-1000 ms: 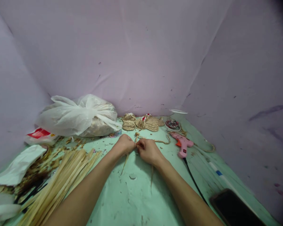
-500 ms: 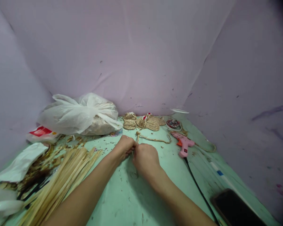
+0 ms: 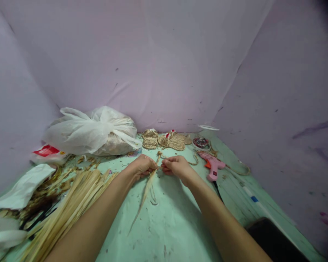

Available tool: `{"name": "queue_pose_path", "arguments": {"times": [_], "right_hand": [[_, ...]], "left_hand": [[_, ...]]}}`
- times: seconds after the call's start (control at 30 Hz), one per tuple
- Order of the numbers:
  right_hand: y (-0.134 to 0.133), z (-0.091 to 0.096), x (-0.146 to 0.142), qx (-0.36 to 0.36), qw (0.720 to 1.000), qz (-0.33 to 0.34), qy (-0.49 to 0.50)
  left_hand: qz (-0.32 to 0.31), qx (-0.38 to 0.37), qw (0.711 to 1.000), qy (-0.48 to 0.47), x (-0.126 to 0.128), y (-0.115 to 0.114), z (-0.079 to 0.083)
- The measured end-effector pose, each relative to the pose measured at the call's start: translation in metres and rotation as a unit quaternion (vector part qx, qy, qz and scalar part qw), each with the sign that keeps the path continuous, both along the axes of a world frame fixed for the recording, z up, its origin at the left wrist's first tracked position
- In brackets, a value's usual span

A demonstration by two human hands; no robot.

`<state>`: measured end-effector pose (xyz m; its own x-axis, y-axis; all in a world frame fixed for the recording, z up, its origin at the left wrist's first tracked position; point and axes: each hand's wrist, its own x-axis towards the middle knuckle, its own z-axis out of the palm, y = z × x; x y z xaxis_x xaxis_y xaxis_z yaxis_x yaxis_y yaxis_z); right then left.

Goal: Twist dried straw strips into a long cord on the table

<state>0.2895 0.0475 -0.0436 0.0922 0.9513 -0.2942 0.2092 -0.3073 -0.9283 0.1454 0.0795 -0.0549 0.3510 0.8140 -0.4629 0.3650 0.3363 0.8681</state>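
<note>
- The straw strip (image 3: pixel 144 194) I pinch is dry, matt and fibrous.
- The plastic bag (image 3: pixel 93 131) is thin, crinkled, glossy.
- The glue gun (image 3: pixel 212 165) is smooth pink plastic.
- My table cover (image 3: pixel 175 225) looks matt, scuffed.

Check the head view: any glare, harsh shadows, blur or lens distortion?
Head view: soft, even light, no glare; left hand and right hand cast only faint shadows on the green table; the straw strand they pinch is sharp enough; wide-angle lens bends the wall seams and stretches the forearms; right-hand corners darken.
</note>
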Motion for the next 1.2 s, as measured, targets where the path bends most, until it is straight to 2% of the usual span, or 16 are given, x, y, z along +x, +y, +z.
{"name": "queue_pose_path", "arguments": {"times": [0.1, 0.27, 0.4, 0.5, 0.6, 0.77, 0.9, 1.07, 1.13, 1.2], "right_hand": [[0.0, -0.009, -0.014, -0.052, 0.995, 0.032, 0.075], [0.001, -0.021, -0.015, 0.0, 0.999, 0.044, -0.032], [0.003, -0.027, -0.01, -0.003, 0.997, 0.04, -0.064], [0.004, -0.029, -0.008, 0.014, 0.997, 0.042, -0.061], [0.003, -0.029, -0.008, 0.032, 0.998, 0.045, -0.043], [0.0, -0.027, -0.009, 0.026, 0.999, 0.045, -0.008], [-0.004, -0.024, -0.012, 0.026, 0.999, 0.034, 0.029], [-0.005, -0.023, -0.014, 0.006, 0.997, -0.021, 0.073], [-0.004, -0.023, -0.012, -0.001, 0.995, -0.021, 0.093], [-0.004, -0.022, -0.01, -0.006, 0.994, 0.001, 0.106]], "left_hand": [[-0.001, 0.002, 1.0, 0.006, 0.001, -0.001, -0.001], [-0.019, 0.036, 0.999, 0.036, 0.005, -0.005, 0.0], [-0.058, 0.061, 0.995, 0.048, 0.006, -0.007, 0.002], [-0.077, 0.077, 0.991, 0.08, 0.004, -0.005, 0.005], [-0.065, 0.082, 0.985, 0.137, 0.0, -0.003, 0.011], [-0.057, 0.09, 0.98, 0.17, -0.003, -0.005, 0.023], [-0.085, 0.153, 0.954, 0.242, 0.01, -0.017, 0.025], [-0.064, 0.292, 0.887, 0.352, 0.029, -0.041, 0.028], [-0.078, 0.28, 0.897, 0.333, 0.028, -0.042, 0.031], [-0.057, 0.212, 0.936, 0.276, 0.022, -0.034, 0.034]]}}
